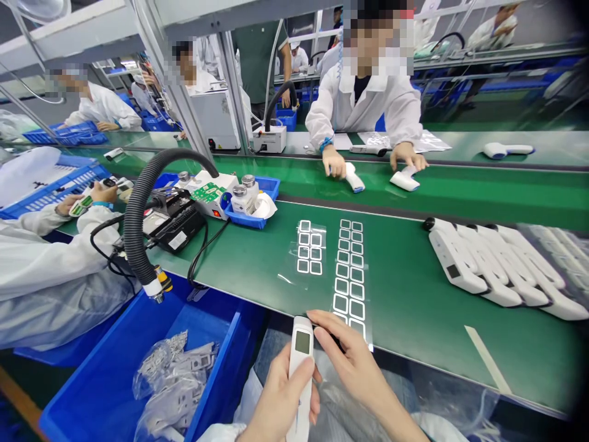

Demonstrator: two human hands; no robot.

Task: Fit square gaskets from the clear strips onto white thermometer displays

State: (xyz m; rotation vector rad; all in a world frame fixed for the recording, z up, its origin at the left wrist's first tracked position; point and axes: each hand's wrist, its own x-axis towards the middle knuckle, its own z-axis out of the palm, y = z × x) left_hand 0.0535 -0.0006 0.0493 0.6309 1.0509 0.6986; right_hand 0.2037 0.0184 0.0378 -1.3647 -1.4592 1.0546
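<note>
A white infrared thermometer point(302, 368) with a small grey screen stands nearly upright at the table's front edge. My left hand point(285, 393) is wrapped round its handle, thumb across the front. The thumb and forefinger of my right hand point(352, 356) close in at the upper right edge of its head; a dark patch shows between those fingers, and I cannot tell what it is. Just beyond my hands lie a long clear sheet of white rectangular frames point(351, 264) and a shorter sheet point(310, 248) of the same frames.
Several white thermometers point(494, 264) lie in a row at right, near a pale tape strip point(488, 359). At left are a blue bin point(221, 362) of bagged parts, a black flexible hose point(133, 221) and a blue tray point(271, 187) with bottles. A co-worker point(368, 104) handles thermometers opposite.
</note>
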